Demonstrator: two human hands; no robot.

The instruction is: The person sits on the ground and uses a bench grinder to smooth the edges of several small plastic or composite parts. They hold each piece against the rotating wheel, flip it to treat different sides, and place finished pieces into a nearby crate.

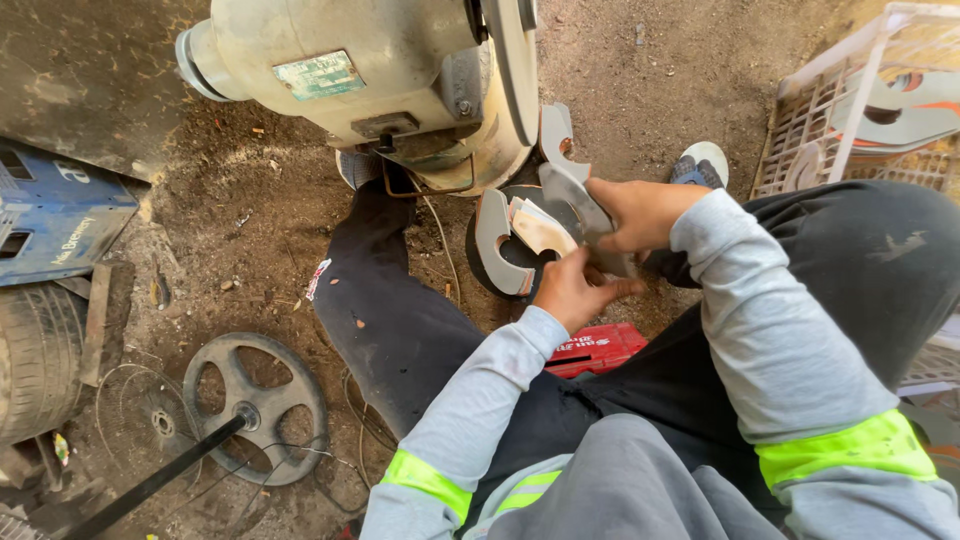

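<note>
My right hand (pixel 640 212) grips a flat grey metal piece with a hooked end (pixel 565 170), its top close to the rim of the grinder's wheel (pixel 512 70). My left hand (pixel 572 292) sits just below, fingers closed on the lower end of the same piece near my knees. A second curved metal piece (pixel 495 240) and a pale tan strip (pixel 540 230) lie over a dark round base under the grinder. I am seated, dark trouser legs stretched on both sides of the machine.
The cream bench grinder body (pixel 380 60) fills the top centre. A white plastic crate (pixel 850 110) with more cut metal pieces stands at right. A spoked wheel on a rod (pixel 255 405), a tyre (pixel 35 370), a blue crate (pixel 55 215) and a red box (pixel 595 348) lie on the dirt floor.
</note>
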